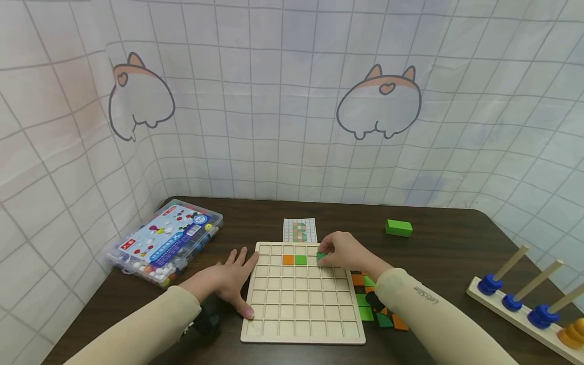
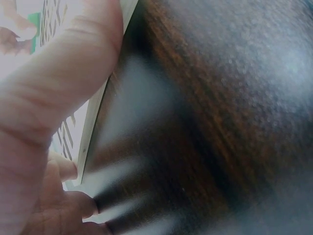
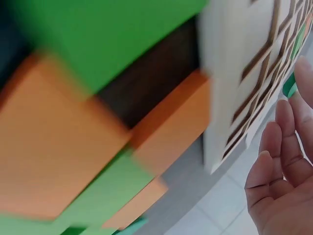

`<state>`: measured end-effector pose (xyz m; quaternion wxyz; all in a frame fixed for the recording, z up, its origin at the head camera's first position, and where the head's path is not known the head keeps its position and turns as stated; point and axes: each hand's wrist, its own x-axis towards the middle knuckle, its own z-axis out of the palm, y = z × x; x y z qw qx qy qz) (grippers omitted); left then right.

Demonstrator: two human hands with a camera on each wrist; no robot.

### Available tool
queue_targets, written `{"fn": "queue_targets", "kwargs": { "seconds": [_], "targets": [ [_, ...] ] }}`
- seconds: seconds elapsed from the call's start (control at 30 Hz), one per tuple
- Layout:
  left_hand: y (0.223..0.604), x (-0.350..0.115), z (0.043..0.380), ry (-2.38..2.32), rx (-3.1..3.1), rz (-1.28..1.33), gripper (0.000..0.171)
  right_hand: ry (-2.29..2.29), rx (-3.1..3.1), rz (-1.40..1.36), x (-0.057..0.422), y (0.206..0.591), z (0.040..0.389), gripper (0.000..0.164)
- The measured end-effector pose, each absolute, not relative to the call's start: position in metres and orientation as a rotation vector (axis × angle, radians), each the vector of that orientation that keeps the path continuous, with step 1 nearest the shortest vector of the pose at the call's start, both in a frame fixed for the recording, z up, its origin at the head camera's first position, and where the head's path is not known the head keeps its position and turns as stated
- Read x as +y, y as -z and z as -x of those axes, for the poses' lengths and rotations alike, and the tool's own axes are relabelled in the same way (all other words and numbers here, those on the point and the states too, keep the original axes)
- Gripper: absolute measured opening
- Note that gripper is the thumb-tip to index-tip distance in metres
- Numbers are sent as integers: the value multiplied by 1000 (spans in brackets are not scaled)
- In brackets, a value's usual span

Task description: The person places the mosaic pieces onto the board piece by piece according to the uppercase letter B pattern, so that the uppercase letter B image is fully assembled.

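A pale wooden grid board (image 1: pixel 310 328) lies on the dark table. In its second row from the far edge sit an orange tile (image 1: pixel 288 260) and, just right of it, a light green tile (image 1: pixel 300 260). Over that same row, farther right, my right hand (image 1: pixel 342 251) pinches a dark green tile (image 1: pixel 320 257) between thumb and fingers. My left hand (image 1: pixel 230 279) rests at the board's left edge with spread fingers, the thumb (image 1: pixel 246 310) on the frame. The right wrist view also shows the pinched green tile (image 3: pixel 289 87), partly hidden by the fingers.
Loose orange and green tiles (image 1: pixel 365 306) lie right of the board, partly under my right sleeve. A printed pattern card (image 1: pixel 299 230) touches the far edge. A clear plastic case (image 1: pixel 169 241) is at left, a green block (image 1: pixel 398 228) behind, a peg stand (image 1: pixel 520 317) at right.
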<state>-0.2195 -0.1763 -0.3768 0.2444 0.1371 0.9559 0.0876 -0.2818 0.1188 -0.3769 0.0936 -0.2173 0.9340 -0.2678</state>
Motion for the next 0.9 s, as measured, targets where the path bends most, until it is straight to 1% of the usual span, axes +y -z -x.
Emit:
{"fn": "queue_targets", "kwargs": {
  "seconds": [0.2, 0.9],
  "targets": [
    [377, -176, 218, -253, 2612, -370, 136, 772, 2771, 643, 103, 380, 284, 16],
    [376, -176, 219, -244, 2613, -367, 136, 753, 2787, 621, 91, 380, 283, 15]
  ]
}}
